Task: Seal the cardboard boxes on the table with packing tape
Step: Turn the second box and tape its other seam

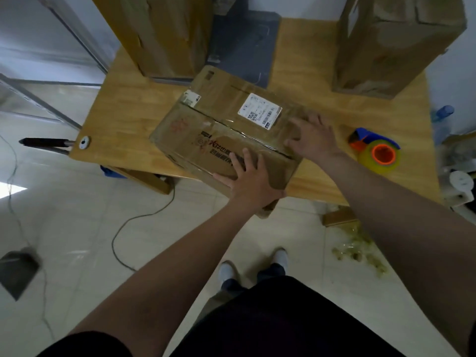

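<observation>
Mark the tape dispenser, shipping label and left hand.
tape dispenser [383, 154]: head view, orange roll core.
shipping label [259, 111]: head view, its middle.
left hand [251, 181]: head view, back of hand.

I see a wood table [123, 117] on a floor [77, 222] of big pale shiny tiles. A thin grey cable [116, 231] loops on the floor at left, near a dark flat thing [18, 271]. Back wall [304, 6] is white. Top left: metal frame [77, 34] w/ glass. Bright light spot [11, 192] far left.
</observation>
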Tool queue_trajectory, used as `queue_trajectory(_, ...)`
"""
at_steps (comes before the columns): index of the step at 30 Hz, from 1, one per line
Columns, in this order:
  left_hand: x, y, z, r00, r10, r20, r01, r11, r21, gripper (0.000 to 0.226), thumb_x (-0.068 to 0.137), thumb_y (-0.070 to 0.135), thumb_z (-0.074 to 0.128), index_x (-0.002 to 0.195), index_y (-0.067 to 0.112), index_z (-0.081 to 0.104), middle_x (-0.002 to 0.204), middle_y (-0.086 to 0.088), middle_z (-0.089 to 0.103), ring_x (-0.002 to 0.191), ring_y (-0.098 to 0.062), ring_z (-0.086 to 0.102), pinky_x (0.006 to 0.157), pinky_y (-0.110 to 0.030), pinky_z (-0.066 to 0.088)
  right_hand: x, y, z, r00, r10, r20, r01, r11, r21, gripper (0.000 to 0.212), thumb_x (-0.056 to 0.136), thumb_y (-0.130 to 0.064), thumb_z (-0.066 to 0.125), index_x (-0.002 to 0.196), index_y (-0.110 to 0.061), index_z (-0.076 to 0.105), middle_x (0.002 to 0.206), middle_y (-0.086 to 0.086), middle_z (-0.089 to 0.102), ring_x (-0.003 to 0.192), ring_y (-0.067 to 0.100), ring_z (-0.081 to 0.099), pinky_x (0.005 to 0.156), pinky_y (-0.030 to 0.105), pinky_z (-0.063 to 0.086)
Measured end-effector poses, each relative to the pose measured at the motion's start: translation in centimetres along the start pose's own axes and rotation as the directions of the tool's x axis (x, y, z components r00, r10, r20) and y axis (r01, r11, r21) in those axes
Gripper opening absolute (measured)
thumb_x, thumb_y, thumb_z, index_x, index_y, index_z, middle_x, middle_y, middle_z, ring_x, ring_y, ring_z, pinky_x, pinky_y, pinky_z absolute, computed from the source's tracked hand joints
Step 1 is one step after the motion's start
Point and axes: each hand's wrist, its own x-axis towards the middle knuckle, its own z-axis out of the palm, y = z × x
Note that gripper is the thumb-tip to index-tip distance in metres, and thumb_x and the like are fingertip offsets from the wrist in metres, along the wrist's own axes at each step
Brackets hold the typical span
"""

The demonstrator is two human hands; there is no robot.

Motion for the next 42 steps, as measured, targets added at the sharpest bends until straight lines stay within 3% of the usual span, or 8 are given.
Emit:
queue_trajectory(4, -0.5, -1.5, -0.1, 0.999, 0.038, 0.008, -0.038, 0.999, 0.011, 0.123, 0.072, 0.078, 0.068, 0.163, 0.028, 0.002, 0.169, -0.002, -0.021, 0.153, -0.035, -0.026, 0.102, -0.089, -0.003, 1.2, 0.5, 0.6, 0.996, 0.046, 0.077, -0.048, 0.999, 0.024, 0.094, 0.079, -0.064, 0.070, 0.156, -0.048, 0.017, 0.168, 0.002, 0.004, 0.154, 0.031, 0.001, 0.119, 0.061, 0.013)
queue_trajectory(12, -3.3, -8.4, -0.6, 0.996, -0.091, 0.014, 0.092, 0.975, -0.203, 0.134, 0.064, 0.052, 0.092, 0.160, 0.045, -0.001, 0.156, -0.008, -0.048, 0.146, -0.039, -0.039, 0.119, -0.071, 0.009, -5.8, -1.1, 3.9, 0.960, 0.279, -0.013, -0.272, 0.945, 0.183, 0.113, 0.064, -0.070, 0.079, 0.152, -0.051, 0.010, 0.151, 0.017, 0.023, 0.139, 0.043, 0.025, 0.107, 0.057, 0.035)
queue_trajectory(17, -3.8, -12.9, 0.0, 0.998, -0.046, 0.050, 0.062, 0.914, -0.401, 0.159, 0.059, 0.034, 0.099, 0.158, 0.031, -0.026, 0.168, -0.017, 0.014, 0.146, -0.037, 0.036, 0.112, -0.049, 0.043, -10.6, 0.0, 6.5, 0.904, 0.414, 0.108, -0.419, 0.802, 0.427, 0.139, 0.055, -0.058, 0.092, 0.155, -0.042, -0.003, 0.158, 0.018, 0.020, 0.144, 0.050, 0.017, 0.114, 0.059, 0.025)
queue_trajectory(20, -4.4, -14.0, 0.4, 1.000, -0.017, -0.003, 0.014, 0.912, -0.409, 0.169, 0.052, 0.033, 0.102, 0.155, 0.033, -0.031, 0.164, -0.009, 0.029, 0.138, -0.035, 0.046, 0.103, -0.056, 0.051, -12.9, 0.4, 8.1, 0.873, 0.470, 0.132, -0.455, 0.685, 0.569, 0.123, 0.051, -0.053, 0.095, 0.148, -0.035, 0.021, 0.146, 0.008, 0.030, 0.127, 0.038, 0.042, 0.089, 0.054, 0.057)
queue_trajectory(23, -4.6, -14.4, 0.6, 0.998, 0.040, -0.055, -0.061, 0.881, -0.469, 0.166, 0.052, 0.029, 0.102, 0.158, 0.036, -0.025, 0.163, -0.005, 0.029, 0.140, -0.033, 0.041, 0.100, -0.058, 0.052, -14.4, 0.4, 9.3, 0.882, 0.465, 0.076, -0.374, 0.594, 0.712, 0.115, 0.043, -0.054, 0.094, 0.139, -0.039, 0.033, 0.134, -0.001, 0.044, 0.113, 0.027, 0.055, 0.058, 0.044, 0.063)
queue_trajectory(27, -3.2, -14.7, -0.9, 0.992, 0.106, -0.072, -0.128, 0.869, -0.478, 0.158, 0.053, 0.025, 0.102, 0.162, 0.034, -0.012, 0.164, -0.002, 0.030, 0.148, -0.027, 0.032, 0.115, -0.050, 0.037, -14.2, 1.6, 11.8, 0.879, 0.477, -0.008, -0.308, 0.580, 0.754, 0.112, 0.039, -0.066, 0.091, 0.133, -0.045, 0.034, 0.127, -0.006, 0.052, 0.113, 0.025, 0.059, 0.079, 0.056, 0.059)
queue_trajectory(35, 0.5, -13.9, -4.9, 0.985, 0.155, -0.070, -0.169, 0.838, -0.518, 0.143, 0.059, 0.026, 0.100, 0.161, 0.047, 0.002, 0.165, 0.004, 0.032, 0.149, -0.025, 0.034, 0.114, -0.050, 0.042, -11.4, 0.0, 9.1, 0.864, 0.486, -0.133, -0.199, 0.571, 0.796, 0.093, 0.057, -0.051, 0.089, 0.136, -0.032, 0.045, 0.122, -0.005, 0.048, 0.109, 0.022, 0.057, 0.082, 0.052, 0.059)
queue_trajectory(42, 5.3, -10.5, -8.4, 0.980, 0.158, -0.117, -0.197, 0.820, -0.538, 0.110, 0.062, 0.027, 0.098, 0.156, 0.030, 0.041, 0.156, 0.006, 0.043, 0.139, -0.020, 0.044, 0.111, -0.042, 0.047, -6.0, 2.0, 3.5, 0.881, 0.438, -0.179, -0.149, 0.616, 0.774, 0.068, 0.064, -0.043, 0.086, 0.124, -0.034, 0.055, 0.110, -0.012, 0.048, 0.105, 0.021, 0.059, 0.083, 0.050, 0.059)
